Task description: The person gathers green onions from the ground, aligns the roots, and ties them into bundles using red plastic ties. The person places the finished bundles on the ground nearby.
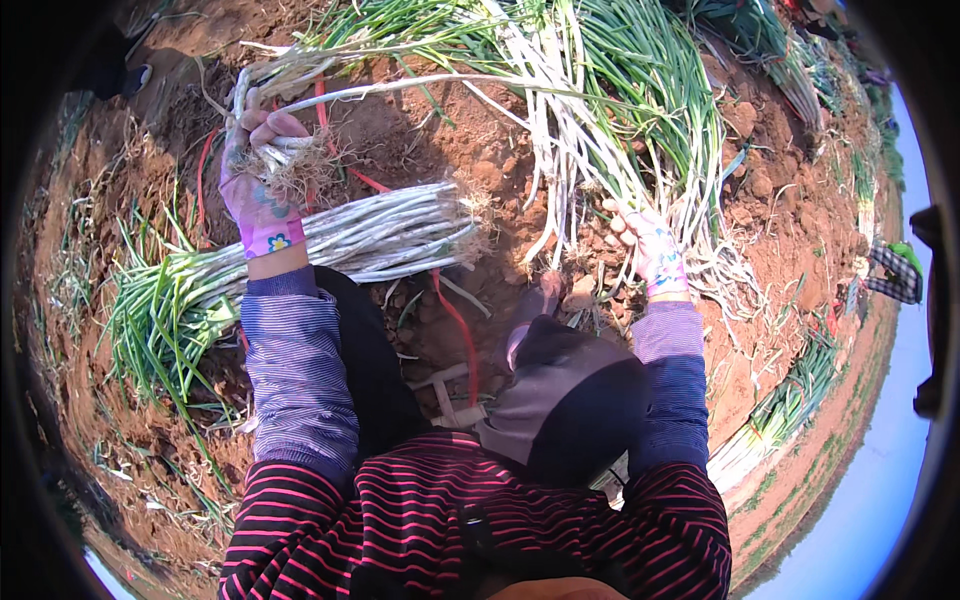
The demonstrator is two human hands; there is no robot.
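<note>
My left hand (262, 161), in a pink flowered glove, is closed around the white root ends of a few green onions (281, 154). Their stalks run up and to the right. My right hand (649, 244), gloved alike, grips pale onion stems at the edge of a large loose heap of green onions (637, 90). Below my left hand lies a neat bundle of green onions (375, 232), roots to the right and green leaves to the left, passing under my left wrist. A red strap (457, 330) shows beneath that bundle.
Tied onion bundles lie to the right, one at the lower right (787, 405) and another at the upper right (795, 82). Another person's checked sleeve (894, 271) shows at the far right. A dark shoe (135, 79) is at upper left. Brown clods (739, 120) cover the soil.
</note>
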